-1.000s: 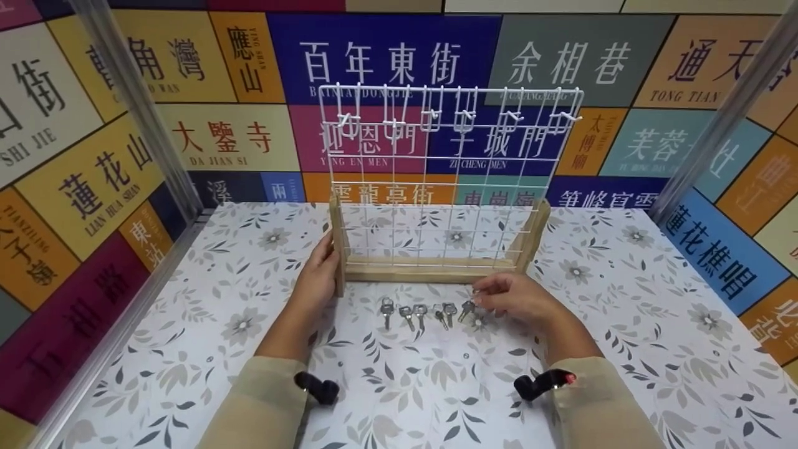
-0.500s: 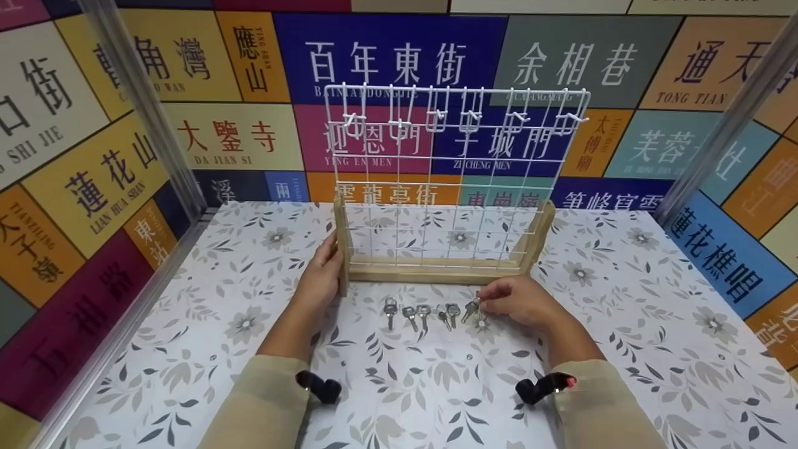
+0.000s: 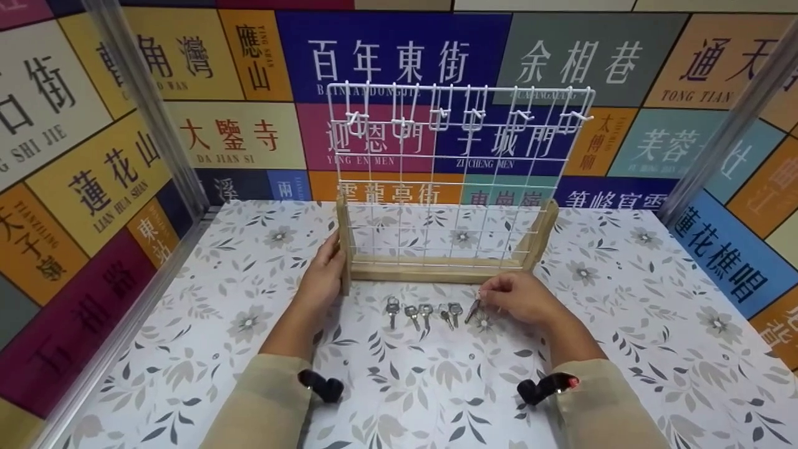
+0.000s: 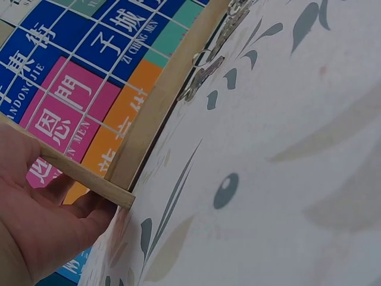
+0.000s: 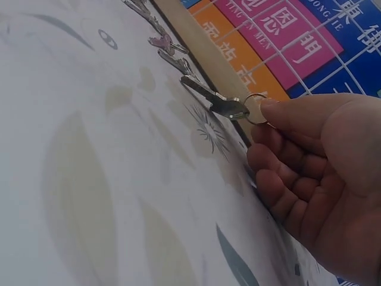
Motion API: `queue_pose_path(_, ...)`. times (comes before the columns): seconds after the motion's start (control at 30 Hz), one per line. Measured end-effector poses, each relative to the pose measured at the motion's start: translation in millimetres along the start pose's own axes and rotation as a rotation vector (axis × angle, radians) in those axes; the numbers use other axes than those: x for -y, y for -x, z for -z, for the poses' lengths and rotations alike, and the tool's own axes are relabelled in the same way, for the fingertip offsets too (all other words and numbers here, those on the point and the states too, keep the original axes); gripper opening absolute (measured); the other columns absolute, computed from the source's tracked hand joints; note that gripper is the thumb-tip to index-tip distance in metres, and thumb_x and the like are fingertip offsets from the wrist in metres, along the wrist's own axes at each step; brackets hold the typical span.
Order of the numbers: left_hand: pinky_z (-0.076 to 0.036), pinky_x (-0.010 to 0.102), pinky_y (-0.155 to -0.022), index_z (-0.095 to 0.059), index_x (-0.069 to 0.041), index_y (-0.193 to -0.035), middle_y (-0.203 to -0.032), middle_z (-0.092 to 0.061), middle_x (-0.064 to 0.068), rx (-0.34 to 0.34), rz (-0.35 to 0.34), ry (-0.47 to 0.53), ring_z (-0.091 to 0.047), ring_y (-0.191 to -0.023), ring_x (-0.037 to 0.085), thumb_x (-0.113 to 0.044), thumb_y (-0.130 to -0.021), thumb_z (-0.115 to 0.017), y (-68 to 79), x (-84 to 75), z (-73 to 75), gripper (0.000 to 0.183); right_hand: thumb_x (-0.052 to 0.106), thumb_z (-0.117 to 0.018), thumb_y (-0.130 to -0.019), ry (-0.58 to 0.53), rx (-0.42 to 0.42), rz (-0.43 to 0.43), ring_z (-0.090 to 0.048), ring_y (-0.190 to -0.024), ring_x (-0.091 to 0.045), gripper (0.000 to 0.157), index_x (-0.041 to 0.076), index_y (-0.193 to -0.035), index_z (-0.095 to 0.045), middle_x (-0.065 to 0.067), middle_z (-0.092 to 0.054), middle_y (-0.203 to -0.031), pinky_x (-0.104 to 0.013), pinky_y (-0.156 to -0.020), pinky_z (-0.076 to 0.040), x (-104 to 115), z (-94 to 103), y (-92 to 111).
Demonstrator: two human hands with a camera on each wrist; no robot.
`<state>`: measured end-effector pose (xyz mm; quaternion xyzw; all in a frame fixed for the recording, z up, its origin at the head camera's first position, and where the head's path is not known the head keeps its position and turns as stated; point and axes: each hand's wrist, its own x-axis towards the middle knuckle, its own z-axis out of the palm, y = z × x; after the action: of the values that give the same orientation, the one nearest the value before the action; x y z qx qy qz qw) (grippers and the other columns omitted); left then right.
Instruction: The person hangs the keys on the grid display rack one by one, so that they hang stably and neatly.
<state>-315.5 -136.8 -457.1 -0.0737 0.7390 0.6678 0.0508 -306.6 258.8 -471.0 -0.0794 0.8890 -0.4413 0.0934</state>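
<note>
A white wire grid rack in a wooden stand (image 3: 411,275) is upright on the table. My left hand (image 3: 321,274) holds the stand's left wooden side; in the left wrist view, the wooden foot (image 4: 89,177) lies between thumb and fingers. Just in front of the stand's right part, my right hand (image 3: 520,300) pinches a metal ring (image 5: 256,94) between thumb and forefinger. From that ring a silver key (image 5: 205,95) hangs at a slant, close over the tabletop. Several other keys (image 3: 426,315) lie in a row left of it.
Several white hooks (image 3: 402,126) hang along the top of the grid. A floral cloth (image 3: 424,399) covers the table. Panels with large characters (image 3: 393,56) stand behind, and clear upright edges (image 3: 159,118) flank both sides.
The right hand has lifted the rightmost key slightly by its ring, so it now slants down from the fingertips. The left hand stays on the stand. The head view has shifted a little.
</note>
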Motion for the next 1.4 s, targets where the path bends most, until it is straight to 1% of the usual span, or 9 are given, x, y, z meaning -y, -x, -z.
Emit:
queue_pose_path(0.1,-0.020,0.050,-0.137,-0.032,-0.064,-0.158,-0.176,-0.031,-0.014,-0.006,0.001,-0.003,-0.025,-0.166,0.019,-0.049,-0.114,-0.044,0.4,-0.6,-0.2,0.048,0.024,-0.075,-0.102,-0.053,0.006,-0.025,-0.069,-0.084,-0.020,0.018,0.008,-0.110,-0.078,-0.007,-0.076,-0.097,-0.031,-0.075,-0.059,7.3,-0.5,1.2)
queue_pose_path(0.23,-0.018,0.051,-0.137,-0.031,-0.063,-0.159,-0.176,-0.031,-0.014,-0.005,-0.007,-0.009,-0.023,-0.166,0.018,-0.048,-0.114,-0.044,0.0,-0.6,-0.1,0.049,0.026,-0.076,-0.101,-0.131,-0.003,-0.026,-0.070,-0.088,-0.020,0.022,0.006,-0.112,-0.077,-0.007,-0.074,-0.097,-0.032,-0.080,-0.061,20.1,-1.8,3.2)
queue_pose_path(0.37,-0.018,0.051,-0.137,-0.031,-0.063,-0.159,-0.176,-0.030,-0.014,-0.006,-0.007,-0.009,-0.023,-0.166,0.018,-0.049,-0.114,-0.044,-0.6,-0.2,-0.9,0.049,0.021,-0.075,-0.102,-0.215,-0.015,0.009,-0.069,-0.089,-0.018,0.021,0.003,-0.111,-0.075,-0.003,-0.073,-0.095,-0.031,-0.084,-0.063,33.7,-3.7,4.4)
queue_pose_path(0.57,-0.020,0.051,-0.137,-0.029,-0.060,-0.162,-0.178,-0.028,-0.012,0.005,-0.010,0.009,-0.023,-0.166,0.019,-0.049,-0.115,-0.043,-1.7,-1.3,-1.3,0.050,0.018,-0.071,-0.104,-0.292,-0.064,0.110,-0.068,-0.082,-0.015,0.020,-0.001,-0.111,-0.073,-0.001,-0.071,-0.088,-0.031,-0.079,-0.062,64.5,-9.6,8.7)
queue_pose_path(0.8,-0.023,0.050,-0.136,-0.031,-0.060,-0.161,-0.177,-0.028,-0.013,-0.001,-0.003,0.034,-0.026,-0.165,0.021,-0.047,-0.115,-0.043,-1.1,0.3,-2.3,0.050,0.018,-0.071,-0.104,-0.392,-0.109,0.155,-0.069,-0.083,-0.016,0.018,0.000,-0.110,-0.071,-0.001,-0.072,-0.092,-0.029,-0.079,-0.063,103.0,-16.2,20.8)
queue_pose_path(0.9,-0.023,0.051,-0.136,-0.031,-0.061,-0.160,-0.177,-0.029,-0.012,-0.002,-0.007,0.032,-0.027,-0.165,0.022,-0.047,-0.115,-0.043,-1.2,0.8,-2.1,0.049,0.016,-0.070,-0.104,-0.445,-0.110,0.185,-0.069,-0.083,-0.016,0.016,0.001,-0.109,-0.071,0.000,-0.071,-0.091,-0.028,-0.078,-0.063,120.7,-15.9,24.2)
queue_pose_path(1.13,-0.021,0.052,-0.136,-0.031,-0.064,-0.159,-0.177,-0.029,-0.013,-0.008,0.001,0.006,-0.026,-0.166,0.021,-0.047,-0.115,-0.043,-1.0,-0.1,-1.7,0.048,0.012,-0.068,-0.106,-0.588,-0.072,0.272,-0.069,-0.083,-0.017,0.015,-0.002,-0.108,-0.068,-0.004,-0.072,-0.090,-0.026,-0.076,-0.063,170.8,-11.3,23.2)
queue_pose_path(1.27,-0.020,0.052,-0.137,-0.031,-0.064,-0.158,-0.177,-0.028,-0.013,-0.006,0.000,0.004,-0.025,-0.166,0.021,-0.048,-0.115,-0.043,-1.0,-0.5,-1.3,0.048,0.012,-0.067,-0.106,-0.686,-0.034,0.291,-0.069,-0.085,-0.016,0.012,0.000,-0.108,-0.069,-0.006,-0.071,-0.093,-0.026,-0.077,-0.062,203.9,-10.8,20.8)
queue_pose_path(1.4,-0.020,0.052,-0.136,-0.031,-0.062,-0.160,-0.177,-0.030,-0.012,-0.007,-0.015,-0.001,-0.025,-0.166,0.022,-0.048,-0.115,-0.043,-0.4,0.0,-1.2,0.049,0.009,-0.066,-0.106,-0.780,0.008,0.298,-0.068,-0.085,-0.017,0.009,0.002,-0.106,-0.070,-0.007,-0.070,-0.095,-0.027,-0.078,-0.062,235.4,-12.2,16.5)
